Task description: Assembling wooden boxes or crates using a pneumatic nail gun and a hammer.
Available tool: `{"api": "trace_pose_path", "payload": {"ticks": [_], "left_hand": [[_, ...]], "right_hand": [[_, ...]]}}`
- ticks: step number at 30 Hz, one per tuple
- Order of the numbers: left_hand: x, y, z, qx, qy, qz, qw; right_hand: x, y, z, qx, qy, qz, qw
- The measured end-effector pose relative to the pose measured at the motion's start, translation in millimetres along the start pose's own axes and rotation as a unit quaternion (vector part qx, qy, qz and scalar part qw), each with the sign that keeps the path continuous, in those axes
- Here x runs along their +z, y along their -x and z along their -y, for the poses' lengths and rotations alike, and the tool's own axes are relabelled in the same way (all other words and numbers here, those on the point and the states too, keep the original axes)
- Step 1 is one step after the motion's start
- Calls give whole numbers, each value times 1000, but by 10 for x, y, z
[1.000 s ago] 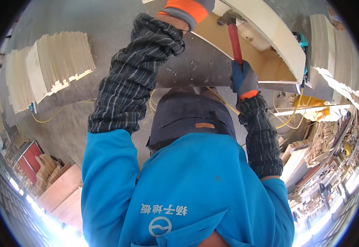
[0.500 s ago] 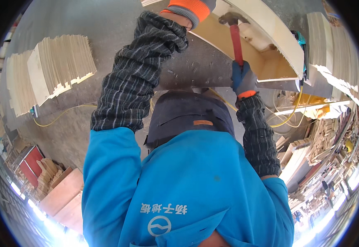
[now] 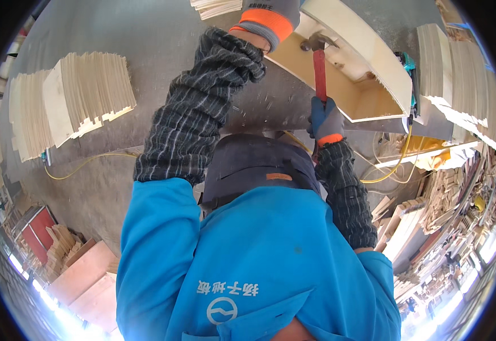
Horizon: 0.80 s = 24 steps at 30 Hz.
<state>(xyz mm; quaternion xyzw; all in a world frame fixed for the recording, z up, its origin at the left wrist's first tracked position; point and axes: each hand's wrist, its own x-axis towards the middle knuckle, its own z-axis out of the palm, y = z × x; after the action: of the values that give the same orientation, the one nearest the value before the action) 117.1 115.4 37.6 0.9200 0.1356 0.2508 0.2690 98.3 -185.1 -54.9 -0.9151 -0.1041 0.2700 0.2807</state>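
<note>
A claw hammer (image 3: 320, 71) with a red handle is in my right hand (image 3: 326, 118), gloved in grey and blue with an orange cuff. Its metal head is over the inside of an open box of pale wood (image 3: 373, 108). The box lies slanted on the dark table. My left hand (image 3: 270, 12), in a grey glove with an orange band, is at the box's far left end. The top edge of the view cuts off its fingers, so their grip is hidden.
Stacked thin wooden boards (image 3: 88, 94) stand at the left of the table (image 3: 162, 51), with another stack (image 3: 452, 74) at the right. A teal power tool (image 3: 408, 71) sits beside the box. Yellow hoses (image 3: 398, 165) hang below the table's near edge. Wood piles (image 3: 430, 227) lie lower right.
The hammer and my right hand have shifted slightly left and nearer. The whole scene has moved a little downward in view, and more of my left glove shows.
</note>
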Motion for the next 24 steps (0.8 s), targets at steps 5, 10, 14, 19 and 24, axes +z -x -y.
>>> {"api": "trace_pose_path", "payload": {"ticks": [5, 10, 14, 19, 24], "left_hand": [[-2, 23, 15, 12, -2, 1, 1000], [-1, -71, -8, -26, 13, 14, 999], [-40, -84, 15, 7, 10, 27, 1000], [-110, 33, 31, -8, 39, 72, 997], [-340, 578, -29, -55, 86, 92, 991]], "right_hand": [[107, 69, 27, 33, -38, 14, 999], [-154, 148, 67, 38, -87, 7, 995], [-462, 641, -151, 66, -169, 52, 982], [-929, 1359, -470, 0, -98, 8, 995], [-1359, 1943, -449, -59, -149, 11, 987]]}}
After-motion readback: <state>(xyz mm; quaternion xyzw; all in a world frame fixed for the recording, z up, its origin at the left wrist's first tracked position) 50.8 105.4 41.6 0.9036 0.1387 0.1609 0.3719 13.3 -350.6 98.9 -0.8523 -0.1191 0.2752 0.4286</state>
